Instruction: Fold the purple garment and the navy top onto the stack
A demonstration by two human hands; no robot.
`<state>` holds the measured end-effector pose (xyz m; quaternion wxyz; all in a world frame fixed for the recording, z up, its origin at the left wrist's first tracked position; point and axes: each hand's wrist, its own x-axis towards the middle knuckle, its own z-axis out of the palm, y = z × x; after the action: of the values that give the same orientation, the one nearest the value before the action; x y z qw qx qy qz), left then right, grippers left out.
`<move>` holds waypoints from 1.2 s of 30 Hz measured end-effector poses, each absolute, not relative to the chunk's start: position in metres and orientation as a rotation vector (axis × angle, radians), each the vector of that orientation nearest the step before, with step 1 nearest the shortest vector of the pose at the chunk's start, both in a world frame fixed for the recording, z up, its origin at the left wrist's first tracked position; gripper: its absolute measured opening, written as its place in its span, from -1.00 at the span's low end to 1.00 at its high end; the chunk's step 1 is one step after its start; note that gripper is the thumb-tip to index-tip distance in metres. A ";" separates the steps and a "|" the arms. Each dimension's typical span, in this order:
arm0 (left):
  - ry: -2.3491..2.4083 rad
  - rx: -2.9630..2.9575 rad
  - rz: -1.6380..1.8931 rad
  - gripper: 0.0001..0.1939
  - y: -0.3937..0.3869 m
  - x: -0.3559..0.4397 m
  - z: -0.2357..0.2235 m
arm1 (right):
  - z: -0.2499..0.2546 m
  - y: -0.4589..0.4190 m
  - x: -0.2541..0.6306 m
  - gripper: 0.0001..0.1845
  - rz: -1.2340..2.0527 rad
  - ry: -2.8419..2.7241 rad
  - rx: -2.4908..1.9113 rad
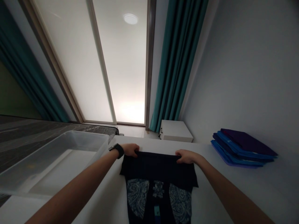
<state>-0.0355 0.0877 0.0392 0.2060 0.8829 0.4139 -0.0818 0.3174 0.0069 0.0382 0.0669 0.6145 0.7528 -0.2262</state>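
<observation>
Dark printed tee lies bottom centre on white worktop, top end folded over. L hand and R hand sit at the fold's two ends, fingers curled narrow on the cloth, prob. to keep the edge straight. Clear plastic bin at left; folded blue & purple garments stacked neatly at right, out of the way.

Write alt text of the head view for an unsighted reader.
A left hand with a black watch and a right hand hold the folded top edge of a dark patterned garment on a white surface. A clear plastic bin lies left, a stack of blue and purple cloth right.
</observation>
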 end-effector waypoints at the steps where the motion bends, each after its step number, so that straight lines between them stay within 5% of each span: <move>1: 1.161 2.437 -0.245 -0.79 0.090 -0.037 0.038 | 0.038 0.009 0.319 -0.78 -0.697 2.258 1.845; 16: 1.237 2.589 0.208 -0.83 0.085 -0.048 0.077 | 0.065 0.011 0.331 -0.83 -0.150 2.501 2.124; 23: 1.228 2.876 0.420 -0.93 0.020 -0.057 0.106 | 0.076 -0.049 0.340 -0.83 0.142 2.700 2.149; 36: 1.128 2.922 0.575 -0.81 -0.116 -0.090 -0.005 | -0.043 -0.188 0.329 -0.74 0.488 3.040 1.988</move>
<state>-0.0903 -0.1160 -0.0053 -0.0215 0.9174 0.3541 0.1805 0.3292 -0.1879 -0.0430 -0.2589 0.5240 0.8011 0.1287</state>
